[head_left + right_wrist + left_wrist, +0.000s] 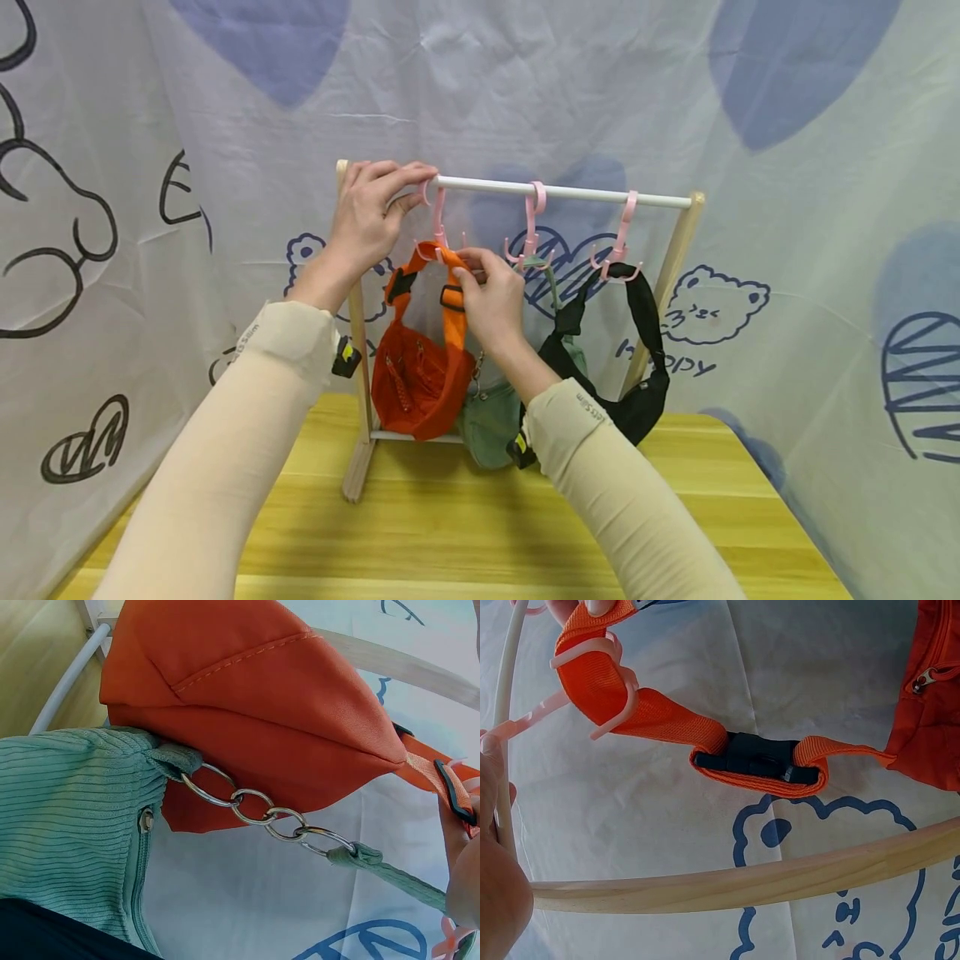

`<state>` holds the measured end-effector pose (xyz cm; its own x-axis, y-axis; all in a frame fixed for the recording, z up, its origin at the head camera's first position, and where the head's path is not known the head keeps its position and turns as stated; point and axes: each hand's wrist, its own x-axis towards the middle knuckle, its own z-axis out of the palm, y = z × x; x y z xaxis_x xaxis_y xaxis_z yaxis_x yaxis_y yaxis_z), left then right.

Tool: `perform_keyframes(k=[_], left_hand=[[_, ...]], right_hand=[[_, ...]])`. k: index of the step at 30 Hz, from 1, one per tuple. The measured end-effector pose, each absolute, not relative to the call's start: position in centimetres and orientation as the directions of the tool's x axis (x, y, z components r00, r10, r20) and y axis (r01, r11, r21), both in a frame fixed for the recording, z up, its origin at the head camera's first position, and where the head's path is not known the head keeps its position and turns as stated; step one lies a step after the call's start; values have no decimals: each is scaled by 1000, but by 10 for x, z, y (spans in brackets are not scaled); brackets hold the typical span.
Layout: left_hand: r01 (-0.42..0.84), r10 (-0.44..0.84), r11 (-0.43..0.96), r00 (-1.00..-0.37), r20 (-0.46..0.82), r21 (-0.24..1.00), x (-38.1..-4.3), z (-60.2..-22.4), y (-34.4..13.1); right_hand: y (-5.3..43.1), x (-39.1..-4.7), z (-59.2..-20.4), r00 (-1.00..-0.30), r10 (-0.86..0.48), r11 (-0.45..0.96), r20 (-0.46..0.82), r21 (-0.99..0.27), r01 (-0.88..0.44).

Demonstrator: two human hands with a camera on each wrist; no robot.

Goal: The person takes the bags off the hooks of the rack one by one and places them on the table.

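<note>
My left hand (371, 208) is at the left end of the white rod (487, 185), its thumb and fingers pinching the top of a pink hook (439, 212). From that hook hangs an orange bag (420, 383), its strap (660, 716) looped over the prongs in the left wrist view. My right hand (495, 292) pinches this strap just below the prongs, above a black slider (452, 297). A black buckle (761, 757) joins the strap's other side. Close by the right wrist hangs a green corduroy bag (67, 802) with a metal ring chain (251, 806).
Two more pink hooks sit along the rod; the middle hook (531, 221) carries the green bag, the right hook (621, 233) a black bag (637, 408). The rack's wooden posts (678, 250) stand on a yellow wooden table (420, 533). A printed curtain (465, 83) hangs behind.
</note>
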<state>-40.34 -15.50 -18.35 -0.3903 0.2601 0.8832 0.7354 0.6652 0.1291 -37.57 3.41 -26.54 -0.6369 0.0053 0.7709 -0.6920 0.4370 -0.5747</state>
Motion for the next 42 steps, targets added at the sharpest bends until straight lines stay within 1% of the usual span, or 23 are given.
perform_keyframes(k=[7,15,35,42], left_hand=[[721,259,677,-421,869,148,-400,-185,-156],[723,262,675,-418,870,145,-400,-185,-156],[718,251,679,-423,870,153,-402,-185,-157],[722,256,676,-416,873,146,-402,-185,-155]], right_hand=[[34,-376,-265,-641,3,436,767,-578,-690],[35,-377,-262,-617,16,432,787,-561,-706],[32,-377,-253,-601,1,418,799,-547,-726],[35,-377,-250,-598,-3,430,801,-539,-724]])
